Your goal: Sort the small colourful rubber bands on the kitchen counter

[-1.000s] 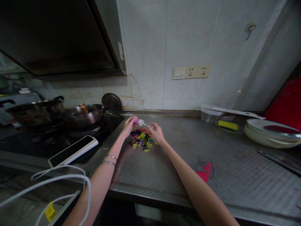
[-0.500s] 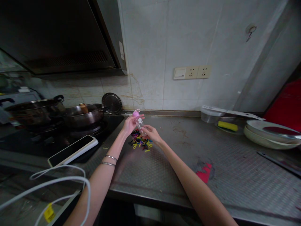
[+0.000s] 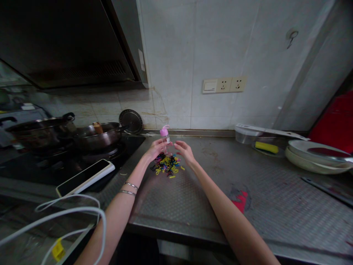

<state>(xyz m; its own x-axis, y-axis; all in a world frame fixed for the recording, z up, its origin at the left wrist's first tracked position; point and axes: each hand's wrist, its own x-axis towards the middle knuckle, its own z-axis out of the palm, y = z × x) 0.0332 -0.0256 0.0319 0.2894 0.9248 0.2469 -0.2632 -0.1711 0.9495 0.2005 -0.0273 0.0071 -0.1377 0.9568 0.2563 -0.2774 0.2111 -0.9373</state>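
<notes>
A small clear bottle [image 3: 167, 145] with a pink cap and loop stands upright, with a white label on its side. My left hand [image 3: 156, 149] has its fingers round the bottle from the left. Just to the right, my right hand [image 3: 185, 151] is open, its fingers slightly curved and apart, close to the bottle. In front of the bottle lies a loose pile of small elastic bands [image 3: 167, 164] in yellow, black, blue and pink. The bottle's base is partly hidden by the hand and the pile.
A white-cased device [image 3: 86, 176] with a screen lies by the stove at left, with white cables near my left arm. Pots [image 3: 96, 136] stand on the burners. At right are a yellow sponge [image 3: 266, 147], plates [image 3: 317, 162], a plastic tub [image 3: 245, 135] and red scrap [image 3: 240, 201].
The tilted bottle is now upright. My right hand has let go of it and moved slightly right, fingers opening. More of the pile of elastic bands shows.
</notes>
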